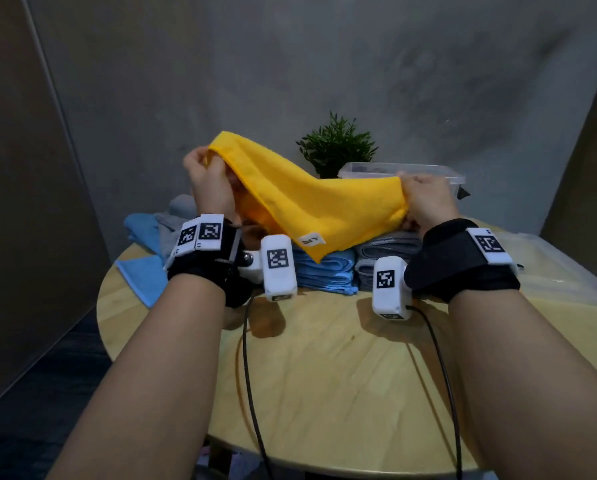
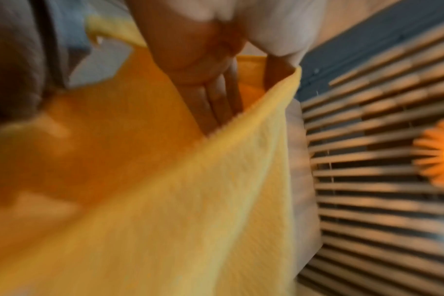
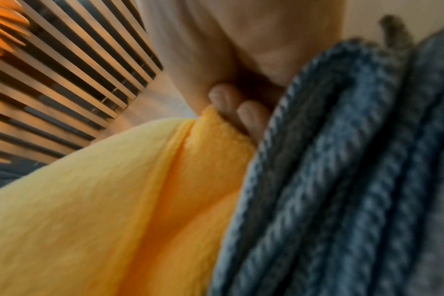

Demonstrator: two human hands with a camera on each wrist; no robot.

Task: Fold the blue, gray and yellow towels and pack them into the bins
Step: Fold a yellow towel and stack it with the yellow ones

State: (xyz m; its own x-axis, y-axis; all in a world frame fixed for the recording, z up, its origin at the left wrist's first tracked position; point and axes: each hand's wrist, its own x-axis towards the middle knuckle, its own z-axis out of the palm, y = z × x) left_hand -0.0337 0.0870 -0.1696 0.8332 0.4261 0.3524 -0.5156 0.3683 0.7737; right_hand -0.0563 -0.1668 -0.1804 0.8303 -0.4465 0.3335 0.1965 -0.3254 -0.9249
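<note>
A yellow towel (image 1: pixel 310 206) hangs stretched in the air between both hands, above the table. My left hand (image 1: pixel 208 178) pinches its raised upper left corner; in the left wrist view the fingers (image 2: pixel 213 100) lie behind the yellow towel (image 2: pixel 190 190). My right hand (image 1: pixel 425 199) grips the lower right end, its fingertips (image 3: pixel 241 112) curled on the yellow towel (image 3: pixel 114 190). Under the towel stand a folded blue stack (image 1: pixel 324 271) and a folded gray stack (image 1: pixel 387 251), the gray stack (image 3: pixel 342 160) close beside my right hand.
Loose blue and gray towels (image 1: pixel 151 230) lie at the left of the round wooden table (image 1: pixel 324 375). A clear bin (image 1: pixel 428 171) stands behind my right hand, another clear bin (image 1: pixel 567 271) at the right edge. A small green plant (image 1: pixel 338 143) stands at the back.
</note>
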